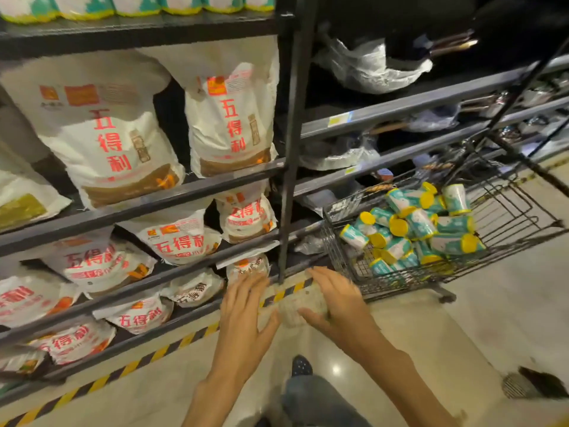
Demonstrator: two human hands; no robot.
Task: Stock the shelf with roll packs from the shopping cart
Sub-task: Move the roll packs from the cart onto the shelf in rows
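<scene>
Beyond the right hand's (334,298) loosely spread, empty fingers, roll packs (412,224) fill the shopping cart (508,217); the left hand (246,306) is also released. Likely light, soft: grasp a pack around its middle.

Dim overhead light, blurred hands (246,306), fisheye edges.

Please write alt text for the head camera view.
Two hands, left hand and right hand, reach forward empty near a shopping cart of teal roll packs. Shelves at left hold white sacks.

both hands (246,306) (335,298) low beside cart (348,211) of roll packs (412,226)
</scene>
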